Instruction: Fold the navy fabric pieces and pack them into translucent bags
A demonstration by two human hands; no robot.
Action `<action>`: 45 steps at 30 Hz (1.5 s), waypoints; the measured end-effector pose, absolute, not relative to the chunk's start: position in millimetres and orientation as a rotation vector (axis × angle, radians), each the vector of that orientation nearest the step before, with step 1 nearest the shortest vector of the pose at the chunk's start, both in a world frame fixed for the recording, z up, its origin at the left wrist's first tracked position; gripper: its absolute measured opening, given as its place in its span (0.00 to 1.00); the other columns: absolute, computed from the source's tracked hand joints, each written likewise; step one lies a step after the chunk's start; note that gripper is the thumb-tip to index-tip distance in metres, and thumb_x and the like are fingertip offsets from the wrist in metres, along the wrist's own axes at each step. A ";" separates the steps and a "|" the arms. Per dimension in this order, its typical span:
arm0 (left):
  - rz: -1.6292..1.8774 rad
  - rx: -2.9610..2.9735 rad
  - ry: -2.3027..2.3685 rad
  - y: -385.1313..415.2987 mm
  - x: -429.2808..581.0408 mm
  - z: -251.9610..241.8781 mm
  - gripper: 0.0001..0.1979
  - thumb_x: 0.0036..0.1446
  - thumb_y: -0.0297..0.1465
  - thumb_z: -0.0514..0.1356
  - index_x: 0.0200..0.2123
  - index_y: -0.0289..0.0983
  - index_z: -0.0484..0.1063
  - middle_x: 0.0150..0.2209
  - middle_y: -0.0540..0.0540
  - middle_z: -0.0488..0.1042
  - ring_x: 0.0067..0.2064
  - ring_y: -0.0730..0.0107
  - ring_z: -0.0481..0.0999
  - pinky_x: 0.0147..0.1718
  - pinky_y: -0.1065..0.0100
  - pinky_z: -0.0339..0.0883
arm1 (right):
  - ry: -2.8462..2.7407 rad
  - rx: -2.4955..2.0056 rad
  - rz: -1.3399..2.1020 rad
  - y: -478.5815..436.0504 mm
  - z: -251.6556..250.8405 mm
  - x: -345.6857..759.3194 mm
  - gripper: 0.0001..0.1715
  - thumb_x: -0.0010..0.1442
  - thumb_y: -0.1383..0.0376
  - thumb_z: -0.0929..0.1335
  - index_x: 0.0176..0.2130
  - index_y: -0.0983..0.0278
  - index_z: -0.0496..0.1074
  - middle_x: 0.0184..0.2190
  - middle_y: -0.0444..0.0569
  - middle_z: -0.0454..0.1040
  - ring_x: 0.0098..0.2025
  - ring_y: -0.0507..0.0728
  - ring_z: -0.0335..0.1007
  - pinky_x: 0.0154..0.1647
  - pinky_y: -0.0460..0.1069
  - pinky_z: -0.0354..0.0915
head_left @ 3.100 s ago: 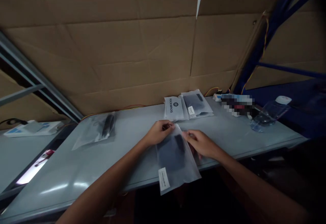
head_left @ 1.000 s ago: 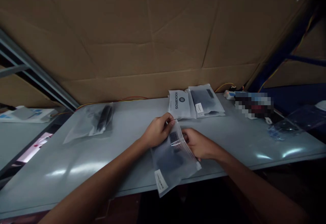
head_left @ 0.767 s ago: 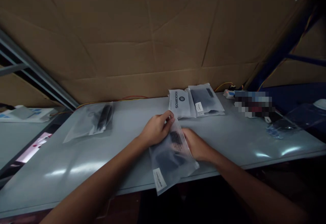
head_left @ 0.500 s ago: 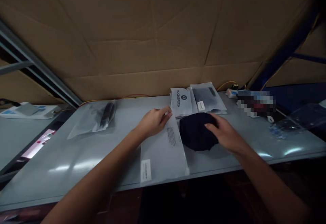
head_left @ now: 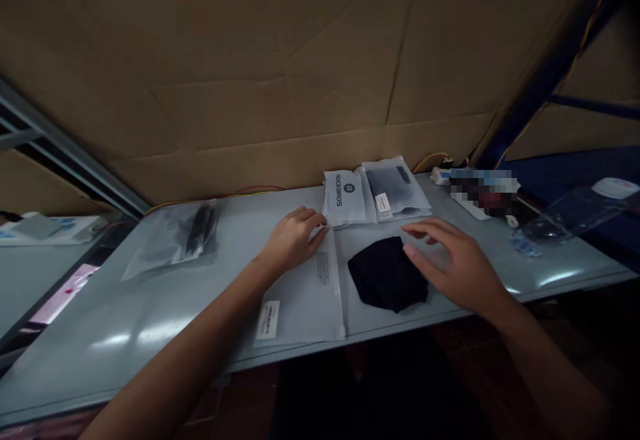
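Note:
My left hand (head_left: pixel 296 240) is closed, pinching the top corner of a frosted plastic zip bag (head_left: pixel 305 307) that lies flat on the table. The bag carries small printed text and a white barcode label near its lower left. Just right of it lies a folded piece of dark navy cloth (head_left: pixel 387 277); its exact kind cannot be made out. My right hand (head_left: pixel 457 260) hovers at the cloth's right edge, thumb and fingers apart, holding nothing.
Behind the hands lie packed bags, one with a ROCKBROS print (head_left: pixel 345 197) and one with dark contents (head_left: pixel 393 187). A clear bag with a black item (head_left: pixel 173 237) is at left. A power strip (head_left: pixel 441 175), a blurred item and clear plastic (head_left: pixel 555 220) sit at right. Cardboard (head_left: pixel 280 107) stands behind.
My right hand has let go of the dark cloth and opened, drawing slightly right. The cloth now lies flat with a more angular outline. My left hand stays at the bag's corner.

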State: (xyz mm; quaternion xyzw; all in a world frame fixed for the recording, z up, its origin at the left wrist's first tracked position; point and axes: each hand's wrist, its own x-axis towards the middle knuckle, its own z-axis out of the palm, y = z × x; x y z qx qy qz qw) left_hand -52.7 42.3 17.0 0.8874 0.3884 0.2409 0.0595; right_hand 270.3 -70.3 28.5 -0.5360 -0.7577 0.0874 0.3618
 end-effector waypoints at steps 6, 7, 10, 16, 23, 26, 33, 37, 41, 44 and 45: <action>0.609 2.720 0.930 -6.0 -24.0 35.0 0.12 0.74 0.40 0.59 0.45 0.39 0.78 0.42 0.41 0.79 0.43 0.57 0.78 0.43 0.59 0.71 | -1.833 -1.829 0.152 -97.7 10.6 259.4 0.25 0.67 0.40 0.70 0.43 0.58 0.78 0.40 0.55 0.82 0.40 0.67 0.79 0.39 0.59 0.69; 0.537 2.741 0.923 -17.1 -18.0 35.9 0.13 0.73 0.41 0.60 0.46 0.39 0.78 0.42 0.41 0.79 0.43 0.57 0.79 0.42 0.59 0.71 | -1.840 -1.895 0.179 -97.7 4.7 257.5 0.27 0.65 0.38 0.70 0.40 0.58 0.78 0.37 0.55 0.82 0.37 0.67 0.79 0.36 0.58 0.68; 0.358 2.836 1.026 -44.5 -7.5 32.3 0.16 0.69 0.45 0.64 0.50 0.39 0.77 0.44 0.39 0.79 0.45 0.52 0.80 0.43 0.56 0.74 | -1.844 -1.966 0.235 -93.2 -9.4 253.9 0.28 0.64 0.38 0.72 0.39 0.58 0.77 0.34 0.55 0.82 0.35 0.67 0.79 0.34 0.57 0.65; 0.247 2.817 1.337 -55.1 -34.5 21.4 0.18 0.67 0.39 0.67 0.56 0.40 0.74 0.54 0.37 0.78 0.52 0.46 0.81 0.48 0.53 0.76 | -1.940 -1.574 0.392 -68.6 -14.3 284.2 0.16 0.71 0.53 0.69 0.51 0.59 0.80 0.48 0.55 0.82 0.50 0.66 0.80 0.53 0.59 0.72; 0.579 2.754 1.256 -88.6 -1.3 16.7 0.18 0.70 0.34 0.65 0.60 0.38 0.71 0.58 0.37 0.78 0.59 0.47 0.78 0.58 0.47 0.76 | -1.795 -1.667 0.161 -52.3 -13.6 326.6 0.25 0.71 0.51 0.66 0.58 0.62 0.78 0.53 0.59 0.80 0.54 0.68 0.78 0.58 0.63 0.70; 0.634 2.713 1.202 -103.1 38.2 3.9 0.20 0.70 0.35 0.66 0.62 0.37 0.71 0.61 0.36 0.77 0.63 0.45 0.75 0.61 0.46 0.75 | -1.597 -2.004 0.133 -65.7 -13.9 322.2 0.31 0.64 0.39 0.70 0.45 0.62 0.81 0.41 0.58 0.83 0.43 0.69 0.80 0.45 0.61 0.71; 0.719 2.606 1.022 -106.1 82.1 -7.3 0.21 0.70 0.36 0.66 0.62 0.34 0.72 0.61 0.36 0.77 0.64 0.45 0.75 0.64 0.45 0.72 | -1.579 -1.898 -0.124 -74.7 -9.2 316.1 0.19 0.66 0.48 0.70 0.41 0.61 0.77 0.40 0.56 0.82 0.42 0.68 0.78 0.42 0.59 0.69; 0.823 2.498 0.989 -112.3 57.0 -3.1 0.19 0.69 0.31 0.66 0.61 0.39 0.73 0.61 0.39 0.78 0.65 0.49 0.74 0.65 0.48 0.73 | -1.514 -1.680 -0.360 -76.1 9.3 300.0 0.13 0.67 0.54 0.71 0.41 0.61 0.76 0.43 0.57 0.82 0.49 0.70 0.77 0.52 0.62 0.70; 1.075 2.319 1.177 -114.2 21.0 -6.0 0.15 0.74 0.28 0.59 0.61 0.42 0.72 0.56 0.41 0.80 0.58 0.57 0.80 0.57 0.55 0.77 | -1.474 -1.517 -0.263 -90.2 15.9 230.5 0.09 0.68 0.58 0.73 0.44 0.61 0.76 0.38 0.52 0.83 0.38 0.63 0.79 0.42 0.57 0.74; 1.197 2.225 1.436 -110.2 1.0 -9.3 0.15 0.75 0.29 0.58 0.61 0.42 0.71 0.49 0.43 0.82 0.49 0.59 0.83 0.48 0.59 0.79 | -1.836 -1.390 0.004 -102.4 4.1 172.3 0.07 0.68 0.69 0.71 0.46 0.63 0.77 0.43 0.55 0.83 0.45 0.65 0.81 0.49 0.60 0.76; 1.199 2.220 1.501 -108.8 -3.2 -9.5 0.14 0.75 0.30 0.58 0.61 0.41 0.71 0.47 0.43 0.82 0.47 0.59 0.83 0.46 0.59 0.79 | -1.918 -1.376 0.099 -105.9 0.2 160.4 0.11 0.66 0.71 0.71 0.49 0.64 0.78 0.47 0.56 0.83 0.49 0.66 0.81 0.52 0.62 0.77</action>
